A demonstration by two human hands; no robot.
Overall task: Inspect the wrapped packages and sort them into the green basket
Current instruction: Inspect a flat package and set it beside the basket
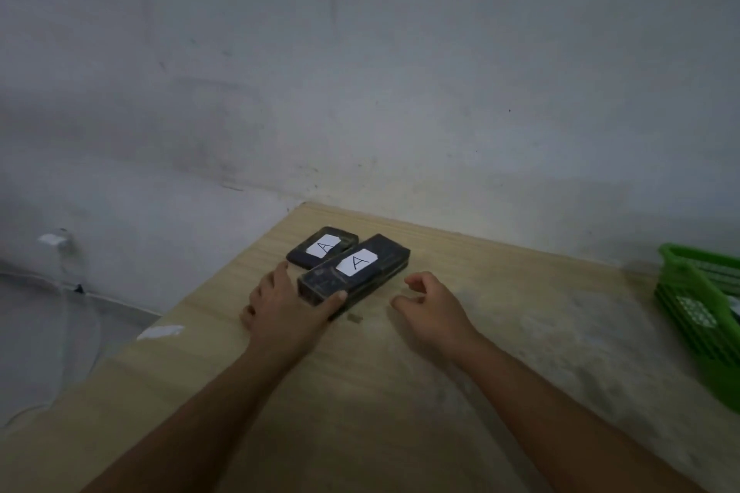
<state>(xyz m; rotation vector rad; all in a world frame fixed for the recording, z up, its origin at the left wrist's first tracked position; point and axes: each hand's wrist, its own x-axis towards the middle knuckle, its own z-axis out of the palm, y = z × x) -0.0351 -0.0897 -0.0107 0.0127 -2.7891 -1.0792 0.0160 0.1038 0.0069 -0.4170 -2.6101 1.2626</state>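
Observation:
Two black wrapped packages lie near the table's far left corner, each with a white label marked "A". The nearer, longer package (380, 258) is gripped at its near end by my left hand (284, 304), thumb on its front edge. The smaller package (310, 256) lies just behind it, touching or nearly so. My right hand (432, 304) hovers to the right of the long package, fingers loosely curled, holding nothing. The green basket (696, 304) stands at the table's right edge, partly cut off.
The wooden table (400, 392) stands against a pale wall. Its left edge drops to a grey floor with a cable. A white patch (160, 331) marks the table's left edge. Something pale lies inside the basket.

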